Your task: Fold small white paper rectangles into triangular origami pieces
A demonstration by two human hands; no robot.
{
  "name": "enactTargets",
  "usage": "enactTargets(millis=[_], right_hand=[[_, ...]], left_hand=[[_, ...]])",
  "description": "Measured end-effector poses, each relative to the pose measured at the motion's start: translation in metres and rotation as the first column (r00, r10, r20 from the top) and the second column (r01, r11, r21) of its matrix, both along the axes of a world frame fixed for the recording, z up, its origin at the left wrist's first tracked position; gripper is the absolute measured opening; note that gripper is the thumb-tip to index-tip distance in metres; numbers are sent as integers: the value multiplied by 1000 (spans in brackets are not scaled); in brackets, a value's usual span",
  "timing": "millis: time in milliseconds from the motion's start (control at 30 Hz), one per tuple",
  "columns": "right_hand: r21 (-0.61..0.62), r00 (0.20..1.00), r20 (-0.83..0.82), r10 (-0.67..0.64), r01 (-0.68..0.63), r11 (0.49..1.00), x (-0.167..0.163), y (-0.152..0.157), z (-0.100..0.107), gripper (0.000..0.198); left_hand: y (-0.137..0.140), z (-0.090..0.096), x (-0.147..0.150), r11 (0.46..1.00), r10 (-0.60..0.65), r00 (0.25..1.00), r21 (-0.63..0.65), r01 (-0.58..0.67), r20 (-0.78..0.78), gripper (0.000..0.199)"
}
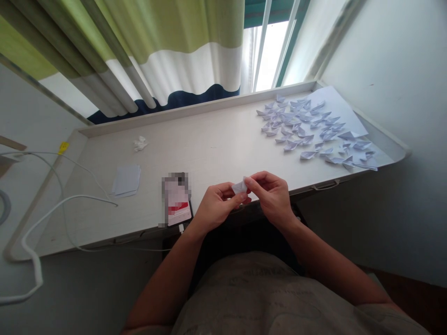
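Between my two hands is a small folded piece of white paper [239, 187], held just over the front edge of the desk. My left hand [217, 204] pinches its left and lower side between thumb and fingers. On the other side, my right hand [273, 194] grips the right end with thumb and forefinger. The fingertips cover part of the folds. Farther right on the desk lie several white folded paper boats [296, 123], grouped close together. A stack of blank paper slips [126, 180] rests to the left.
A phone [177, 200] with a blurred screen lies left of my hands, a charging plug [181, 228] at its lower end. White cables [66, 200] cross the desk's left side. Crumpled tissue [140, 144] sits near the back. Large white sheets [328, 100] lie under the boats. A raised rim [209, 106] borders the desk.
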State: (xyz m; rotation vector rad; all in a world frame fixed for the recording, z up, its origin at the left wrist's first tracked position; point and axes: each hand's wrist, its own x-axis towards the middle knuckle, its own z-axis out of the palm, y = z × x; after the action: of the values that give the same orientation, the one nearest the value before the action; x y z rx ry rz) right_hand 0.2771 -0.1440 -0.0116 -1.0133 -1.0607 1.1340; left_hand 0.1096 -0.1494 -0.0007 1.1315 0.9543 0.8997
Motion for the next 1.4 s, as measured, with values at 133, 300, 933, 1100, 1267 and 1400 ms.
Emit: enactTargets(millis=[133,300,933,1100,1267,1400], right_hand=[[5,998,-18,67,-67,998,4,3,2,40],[-19,957,-2,291,-291,957,17,6,-1,35],[-15,961,65,270,-269,963,16,6,-5,33],[-19,941,58,335,-334,942,23,6,-1,36],[84,938,134,321,-333,939,28,4,4,29],[115,948,109,300,-312,943,26,4,2,25]], left_hand=[[2,-2,2,998,56,998,37,-56,3,34],[3,-2,-2,998,-10,1000,60,11,-17,35],[5,-3,-8,1000,-21,996,-14,20,-82,32],[6,4,-11,990,-93,979,87,110,-180,30],[5,9,-11,976,-83,964,177,130,-251,24],[6,11,-12,968,-133,954,170,183,-268,18]])
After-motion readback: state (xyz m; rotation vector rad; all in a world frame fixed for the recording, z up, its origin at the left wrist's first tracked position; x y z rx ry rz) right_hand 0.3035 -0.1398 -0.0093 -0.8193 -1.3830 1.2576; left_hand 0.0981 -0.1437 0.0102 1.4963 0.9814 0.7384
